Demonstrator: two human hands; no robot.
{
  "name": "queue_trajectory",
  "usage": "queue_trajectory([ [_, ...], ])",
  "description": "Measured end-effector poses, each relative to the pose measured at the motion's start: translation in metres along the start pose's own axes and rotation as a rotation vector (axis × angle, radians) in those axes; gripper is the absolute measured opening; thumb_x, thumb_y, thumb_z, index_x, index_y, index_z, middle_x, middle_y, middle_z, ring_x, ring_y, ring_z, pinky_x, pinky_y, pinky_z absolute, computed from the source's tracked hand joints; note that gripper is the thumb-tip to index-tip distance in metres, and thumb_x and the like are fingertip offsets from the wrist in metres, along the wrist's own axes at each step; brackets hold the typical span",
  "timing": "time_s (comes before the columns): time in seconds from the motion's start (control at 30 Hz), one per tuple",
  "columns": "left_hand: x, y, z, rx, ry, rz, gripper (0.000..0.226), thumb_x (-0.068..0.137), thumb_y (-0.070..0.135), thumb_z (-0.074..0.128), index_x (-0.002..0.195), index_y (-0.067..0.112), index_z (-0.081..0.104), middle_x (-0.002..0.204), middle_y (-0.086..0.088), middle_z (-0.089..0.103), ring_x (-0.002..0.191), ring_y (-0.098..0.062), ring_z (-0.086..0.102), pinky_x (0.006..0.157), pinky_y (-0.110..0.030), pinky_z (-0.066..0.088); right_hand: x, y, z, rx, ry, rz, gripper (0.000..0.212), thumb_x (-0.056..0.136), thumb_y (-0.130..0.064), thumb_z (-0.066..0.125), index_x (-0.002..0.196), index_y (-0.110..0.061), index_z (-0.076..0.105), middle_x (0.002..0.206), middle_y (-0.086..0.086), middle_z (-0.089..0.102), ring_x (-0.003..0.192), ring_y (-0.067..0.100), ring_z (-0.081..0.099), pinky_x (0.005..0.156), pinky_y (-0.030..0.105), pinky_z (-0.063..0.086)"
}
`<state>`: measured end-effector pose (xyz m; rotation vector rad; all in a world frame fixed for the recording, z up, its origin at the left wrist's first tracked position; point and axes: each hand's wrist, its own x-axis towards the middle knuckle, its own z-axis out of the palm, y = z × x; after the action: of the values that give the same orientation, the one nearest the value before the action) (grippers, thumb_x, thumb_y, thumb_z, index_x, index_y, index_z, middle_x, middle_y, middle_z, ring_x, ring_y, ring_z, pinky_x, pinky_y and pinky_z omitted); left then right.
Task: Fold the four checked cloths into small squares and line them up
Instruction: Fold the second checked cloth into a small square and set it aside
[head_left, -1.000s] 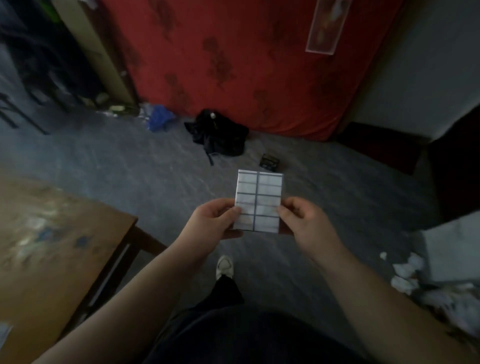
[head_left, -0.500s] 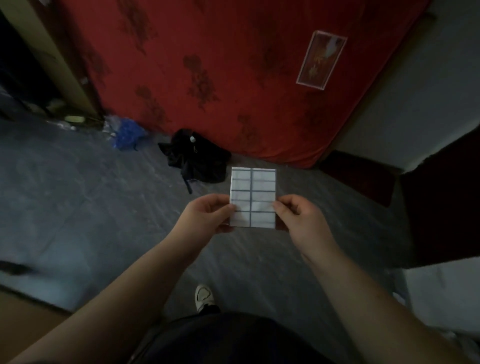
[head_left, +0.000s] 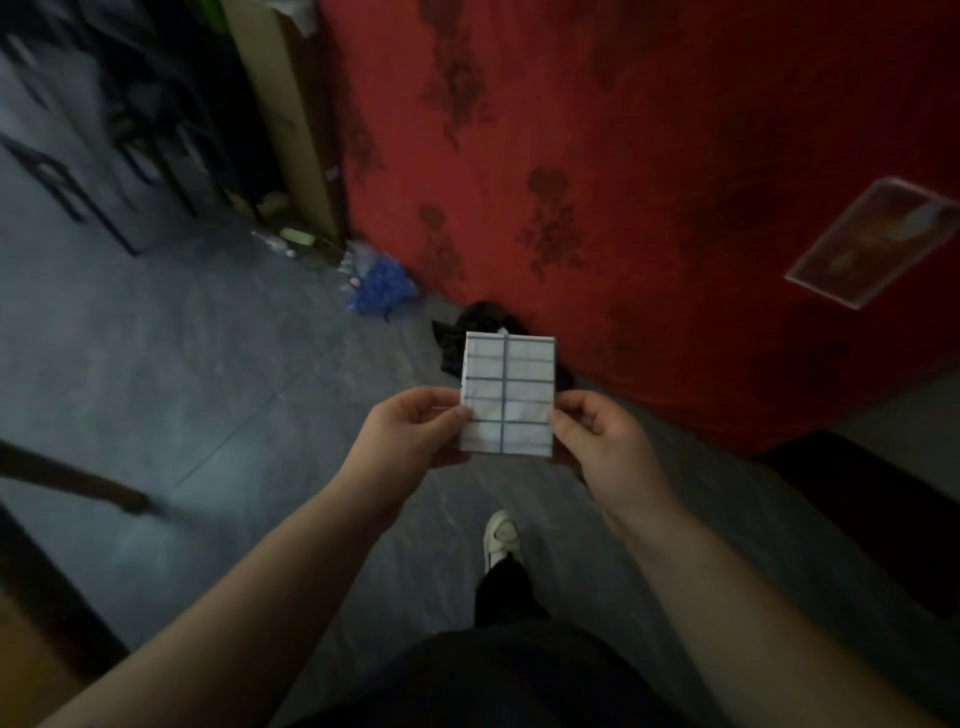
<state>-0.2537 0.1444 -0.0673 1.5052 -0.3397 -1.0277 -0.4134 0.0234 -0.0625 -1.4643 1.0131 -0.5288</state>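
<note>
A red patterned hanging (head_left: 649, 182) is shown filling the upper right, with the grey floor (head_left: 182, 389) below it and to the left. Against the frame half a second earlier, the background is displaced to the right. The framed picture (head_left: 872, 241) is now found near the right edge, its print too blurred to be read. The left hand (head_left: 410, 436) and right hand (head_left: 602, 441) are unchanged. Each is closed in a pinch on a side edge of the checked cloth (head_left: 508, 395), thumb in front and fingers curled behind. The cloth, folded small, is held upright in the air between them. The black bag (head_left: 457, 338) is now largely covered by it. A blue bundle (head_left: 382, 288) and a white shoe (head_left: 500, 535) are also seen.
</note>
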Motion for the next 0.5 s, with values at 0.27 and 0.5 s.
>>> queue_trajectory([
  [0.27, 0.119, 0.056, -0.056, -0.021, 0.310, 0.022, 0.008, 0.094, 0.003, 0.065, 0.093, 0.008, 0.071, 0.077, -0.006, 0.074, 0.068, -0.014, 0.067, 0.066, -0.027, 0.061, 0.188, -0.035, 0.088, -0.032, -0.350, -0.035, 0.015, 0.096, -0.002, 0.064, 0.105, -0.013, 0.067, 0.101, 0.015, 0.074, 0.092, 0.023, 0.069, 0.078, 0.028, 0.058],
  [0.5, 0.173, 0.108, -0.124, -0.131, 0.596, 0.035, 0.007, 0.094, 0.003, 0.064, 0.097, 0.007, 0.069, 0.080, -0.008, 0.074, 0.069, -0.016, 0.070, 0.065, -0.026, 0.061, 0.291, -0.093, 0.197, -0.070, -0.639, -0.078, 0.017, 0.095, -0.003, 0.066, 0.098, -0.020, 0.066, 0.098, 0.010, 0.073, 0.088, 0.020, 0.069, 0.080, 0.035, 0.059],
])
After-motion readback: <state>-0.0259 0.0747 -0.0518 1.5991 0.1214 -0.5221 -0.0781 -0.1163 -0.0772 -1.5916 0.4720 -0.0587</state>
